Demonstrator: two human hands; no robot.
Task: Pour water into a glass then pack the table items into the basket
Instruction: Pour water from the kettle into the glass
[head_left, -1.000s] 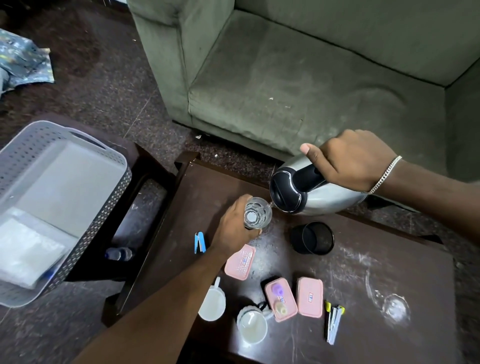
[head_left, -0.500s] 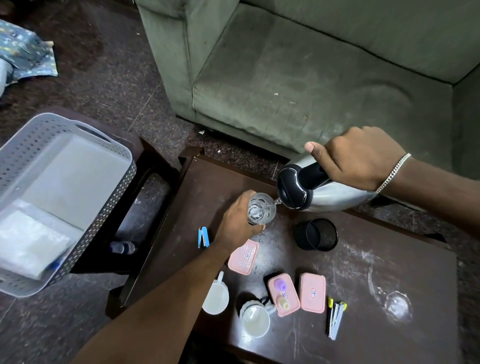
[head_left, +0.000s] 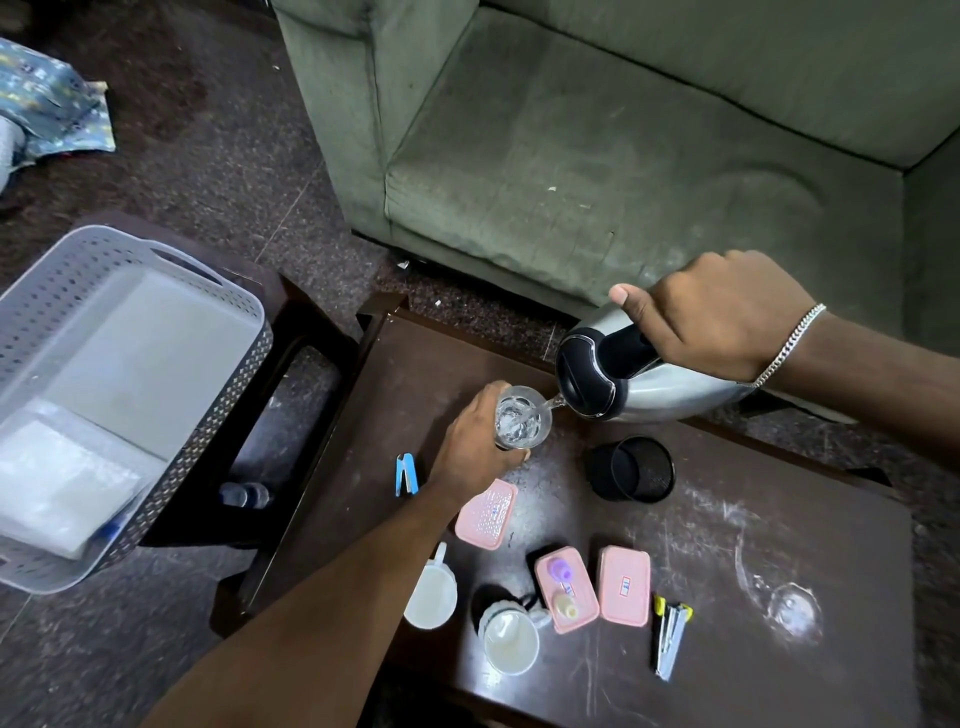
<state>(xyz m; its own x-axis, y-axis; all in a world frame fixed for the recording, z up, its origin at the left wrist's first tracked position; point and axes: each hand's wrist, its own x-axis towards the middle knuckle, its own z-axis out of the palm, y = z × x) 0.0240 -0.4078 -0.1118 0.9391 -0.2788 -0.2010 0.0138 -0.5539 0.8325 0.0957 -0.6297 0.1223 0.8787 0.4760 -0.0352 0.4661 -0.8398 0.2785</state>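
Head view, single frame. Left hand (head_left: 475, 441) wraps a clear glass (head_left: 521, 417) standing on the dark desk (head_left: 727, 571); fingers closed round its side, mostly hidden behind the hand, one fingertip showing at the glass base. Water visible inside; level hard to read through glare.

Right hand (head_left: 719, 314) grips the black handle of a steel kettle (head_left: 639, 382), fingers curled fully round it, thumb laid on top. Kettle tilted, spout at the glass's 3 o'clock rim, thin stream entering. Kettle base partly hidden by the wrist, which bears a silver bracelet (head_left: 789, 343).

On the desk, relative to the glass: black mesh cup (head_left: 636, 470) at 4 o'clock; blue clip (head_left: 405, 475) at 8 o'clock, near the forearm. At 6 o'clock, three pink boxes: first (head_left: 487, 514) partly under the forearm, second (head_left: 566, 590) bearing small items too blurred to identify, third (head_left: 625, 584). White mug (head_left: 430, 590) partly hidden by the forearm; second mug (head_left: 509, 642) just beside it. Stapler (head_left: 670, 642) at 5 o'clock. Clear glass object (head_left: 792, 610) far right, outline barely legible.

Grey basket (head_left: 156, 260) at 9 o'clock on a separate dark stand, well apart, cut off by the frame's left edge; whitish contents indistinct.
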